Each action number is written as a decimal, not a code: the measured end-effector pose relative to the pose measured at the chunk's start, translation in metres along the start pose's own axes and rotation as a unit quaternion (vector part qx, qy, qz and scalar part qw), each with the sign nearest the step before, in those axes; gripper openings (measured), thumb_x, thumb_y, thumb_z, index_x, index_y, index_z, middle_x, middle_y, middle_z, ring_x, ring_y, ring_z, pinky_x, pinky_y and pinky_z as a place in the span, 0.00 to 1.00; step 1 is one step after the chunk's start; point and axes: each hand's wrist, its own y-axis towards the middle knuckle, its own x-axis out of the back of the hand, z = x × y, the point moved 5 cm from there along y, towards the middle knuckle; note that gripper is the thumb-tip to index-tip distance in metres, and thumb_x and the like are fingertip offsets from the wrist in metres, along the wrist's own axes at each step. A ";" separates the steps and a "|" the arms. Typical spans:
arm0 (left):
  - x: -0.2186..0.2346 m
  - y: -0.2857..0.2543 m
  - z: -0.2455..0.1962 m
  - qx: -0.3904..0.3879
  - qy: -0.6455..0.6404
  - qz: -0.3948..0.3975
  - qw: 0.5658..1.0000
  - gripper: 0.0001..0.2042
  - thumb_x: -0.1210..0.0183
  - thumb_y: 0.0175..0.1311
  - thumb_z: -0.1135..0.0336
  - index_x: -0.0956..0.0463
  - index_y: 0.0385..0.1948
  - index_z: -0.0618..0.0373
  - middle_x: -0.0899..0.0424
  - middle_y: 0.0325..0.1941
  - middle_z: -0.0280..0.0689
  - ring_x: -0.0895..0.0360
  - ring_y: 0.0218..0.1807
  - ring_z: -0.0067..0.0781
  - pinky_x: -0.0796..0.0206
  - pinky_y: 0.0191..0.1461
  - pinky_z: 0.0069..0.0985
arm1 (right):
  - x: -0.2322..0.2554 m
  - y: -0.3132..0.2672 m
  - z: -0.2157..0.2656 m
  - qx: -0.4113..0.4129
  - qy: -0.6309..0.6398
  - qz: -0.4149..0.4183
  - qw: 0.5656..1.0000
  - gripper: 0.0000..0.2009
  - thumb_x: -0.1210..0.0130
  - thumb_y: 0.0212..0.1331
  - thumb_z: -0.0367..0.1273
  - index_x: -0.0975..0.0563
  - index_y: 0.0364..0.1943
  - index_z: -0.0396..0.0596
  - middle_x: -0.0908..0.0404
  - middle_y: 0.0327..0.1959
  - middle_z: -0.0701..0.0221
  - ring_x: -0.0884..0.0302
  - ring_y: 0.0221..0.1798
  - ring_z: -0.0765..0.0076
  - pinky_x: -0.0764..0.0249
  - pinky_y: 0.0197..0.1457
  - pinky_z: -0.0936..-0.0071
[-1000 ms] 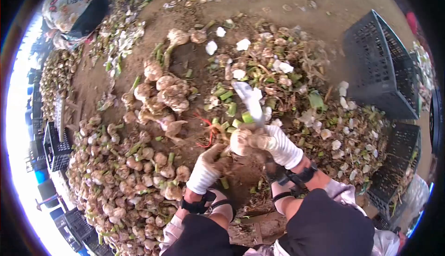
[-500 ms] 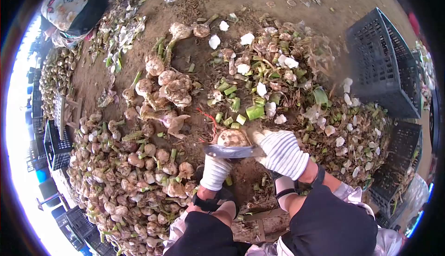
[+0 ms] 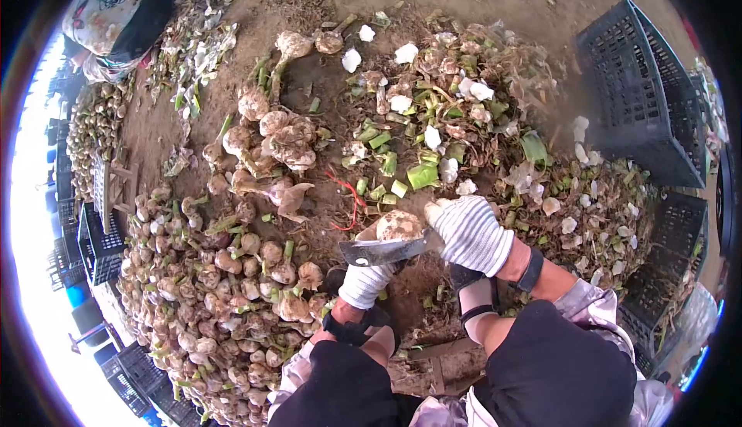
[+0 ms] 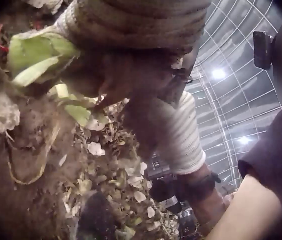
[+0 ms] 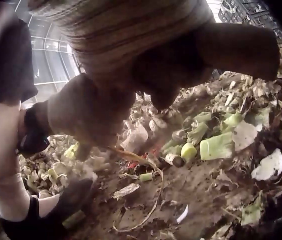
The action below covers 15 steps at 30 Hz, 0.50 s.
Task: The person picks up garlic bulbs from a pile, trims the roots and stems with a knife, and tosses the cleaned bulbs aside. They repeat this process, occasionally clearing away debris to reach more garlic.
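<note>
My left hand (image 3: 366, 283), in a white knit glove, holds a garlic bulb (image 3: 400, 224) from below and the left, its fingers partly hidden by the blade. My gloved right hand (image 3: 473, 234) grips a knife (image 3: 380, 251); the broad grey blade lies level across the bulb's near side, pointing left. In the left wrist view, a cut green stem piece (image 4: 38, 56) shows beside the left glove (image 4: 136, 22). The right glove (image 5: 126, 35) fills the top of the right wrist view, with its fingers in deep shadow.
Piled garlic bulbs (image 3: 224, 303) lie at the left, with more bulbs (image 3: 287, 141) ahead. Cut green stems (image 3: 423, 175) and a heap of husks (image 3: 572, 226) spread to the right. A black plastic crate (image 3: 638, 95) stands at far right. Red string (image 3: 359, 203) lies near the left hand.
The knife has swung from pointing away, beyond the bulb, to lying across its near side. The left hand has shifted right under the bulb. Over the last half second both hands hardly moved.
</note>
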 end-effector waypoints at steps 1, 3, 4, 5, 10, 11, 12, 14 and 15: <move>0.001 0.001 0.002 -0.056 0.102 0.014 0.993 0.14 0.43 0.58 0.74 0.27 0.46 0.62 0.18 0.41 0.36 0.22 0.42 0.23 0.30 0.47 0.22 | -0.001 0.000 -0.004 -0.005 0.004 -0.001 1.000 0.11 0.46 0.39 0.30 0.29 0.29 0.43 0.27 0.22 0.61 0.25 0.27 0.53 0.32 0.28 0.61; -0.002 -0.003 -0.017 -0.065 0.162 0.024 0.984 0.12 0.46 0.62 0.72 0.27 0.46 0.63 0.18 0.42 0.38 0.22 0.41 0.26 0.29 0.47 0.24 | -0.005 -0.009 -0.030 -0.038 -0.008 -0.043 0.998 0.08 0.47 0.44 0.29 0.28 0.29 0.42 0.26 0.20 0.60 0.24 0.26 0.52 0.30 0.28 0.60; -0.004 -0.005 -0.034 -0.020 0.121 0.015 0.992 0.12 0.49 0.65 0.69 0.28 0.46 0.64 0.19 0.43 0.40 0.21 0.41 0.30 0.28 0.47 0.25 | -0.004 -0.016 -0.051 -0.078 -0.019 -0.050 0.996 0.06 0.47 0.46 0.29 0.28 0.29 0.42 0.25 0.21 0.60 0.24 0.26 0.52 0.29 0.28 0.60; -0.006 -0.013 -0.032 0.068 -0.152 0.001 0.986 0.12 0.51 0.66 0.70 0.28 0.47 0.65 0.19 0.43 0.41 0.21 0.42 0.31 0.28 0.48 0.27 | -0.001 -0.028 -0.090 -0.203 -0.034 0.006 0.979 0.06 0.47 0.49 0.29 0.26 0.30 0.41 0.24 0.22 0.58 0.24 0.26 0.52 0.29 0.28 0.60; -0.003 0.008 -0.014 -0.012 0.096 -0.027 0.995 0.14 0.44 0.56 0.74 0.28 0.45 0.67 0.19 0.43 0.42 0.21 0.47 0.33 0.28 0.52 0.29 | 0.024 -0.046 -0.086 -0.329 0.281 -0.057 0.900 0.13 0.43 0.54 0.31 0.22 0.43 0.41 0.16 0.31 0.63 0.20 0.31 0.73 0.23 0.34 0.74; -0.006 0.016 -0.033 -0.077 0.276 -0.015 0.958 0.19 0.39 0.47 0.76 0.27 0.45 0.65 0.18 0.42 0.42 0.20 0.44 0.35 0.29 0.47 0.25 | 0.034 -0.033 -0.048 -0.246 0.390 -0.069 0.885 0.16 0.41 0.53 0.30 0.23 0.47 0.41 0.17 0.33 0.66 0.21 0.36 0.73 0.24 0.41 0.76; -0.012 0.024 -0.034 -0.115 0.374 0.000 0.920 0.19 0.41 0.42 0.77 0.25 0.42 0.62 0.18 0.36 0.41 0.20 0.41 0.39 0.30 0.47 0.27 | 0.018 -0.024 -0.031 -0.226 0.497 -0.009 0.838 0.20 0.38 0.52 0.32 0.25 0.49 0.41 0.18 0.34 0.68 0.23 0.38 0.74 0.26 0.44 0.77; -0.024 0.028 -0.033 -0.102 0.556 0.076 0.821 0.21 0.42 0.39 0.77 0.25 0.43 0.57 0.20 0.34 0.39 0.22 0.43 0.40 0.33 0.51 0.32 | -0.039 -0.020 -0.013 -0.201 0.653 -0.009 0.730 0.20 0.38 0.54 0.35 0.26 0.49 0.41 0.18 0.34 0.72 0.24 0.37 0.77 0.26 0.44 0.77; -0.025 0.021 -0.044 -0.170 0.580 0.019 0.796 0.24 0.40 0.34 0.74 0.26 0.43 0.54 0.23 0.35 0.38 0.25 0.46 0.39 0.37 0.52 0.40 | -0.047 -0.021 -0.013 -0.219 0.686 -0.014 0.694 0.19 0.38 0.54 0.36 0.25 0.48 0.40 0.18 0.33 0.72 0.24 0.36 0.78 0.27 0.43 0.78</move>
